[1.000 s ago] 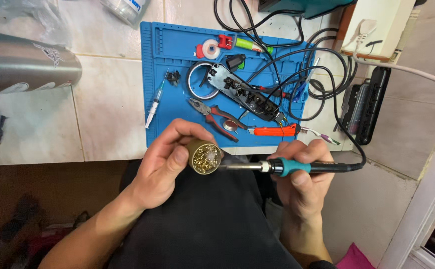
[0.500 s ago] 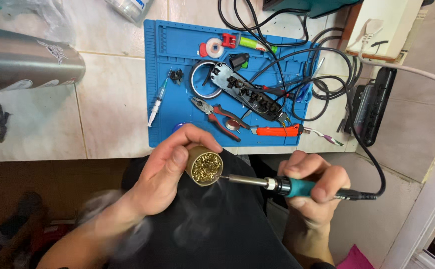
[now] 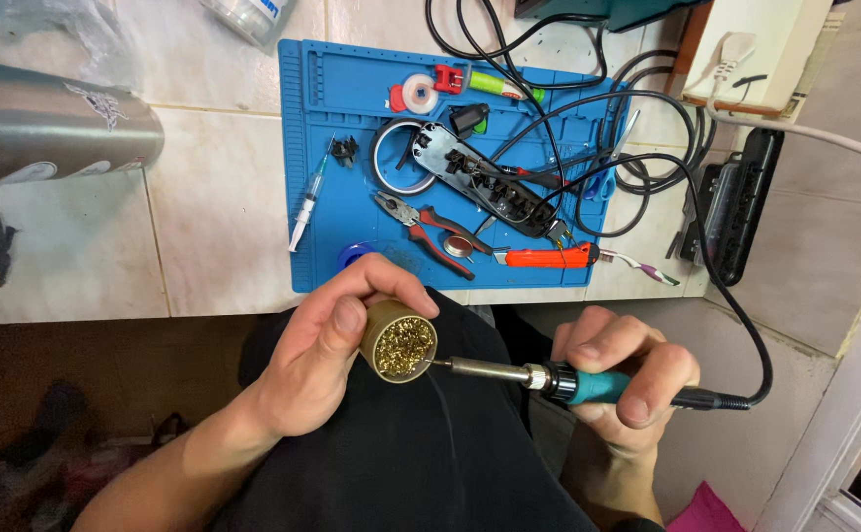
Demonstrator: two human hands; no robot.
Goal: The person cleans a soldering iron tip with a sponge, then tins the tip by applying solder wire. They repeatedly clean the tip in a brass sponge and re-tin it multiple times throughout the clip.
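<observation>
My left hand (image 3: 337, 355) grips a small round tin of brass wool (image 3: 398, 343), its open face turned to the right, above my dark-clothed lap. My right hand (image 3: 623, 384) holds a soldering iron (image 3: 549, 377) by its teal handle. The iron lies level and points left, with its metal tip touching the edge of the brass wool. A black cable (image 3: 746, 335) runs from the iron's handle up to the tiled counter.
A blue work mat (image 3: 352, 79) on the counter carries red-handled pliers (image 3: 421, 223), an orange utility knife (image 3: 544, 258), a syringe (image 3: 307, 197), a black circuit part (image 3: 485, 177) and tangled cables. A grey metal cylinder (image 3: 46, 123) lies at left, a black box (image 3: 736, 202) at right.
The iron's tip was pushed into the brass wool, drew back to the right, and now touches its edge again. Faint smoke seen half a second ago is gone.
</observation>
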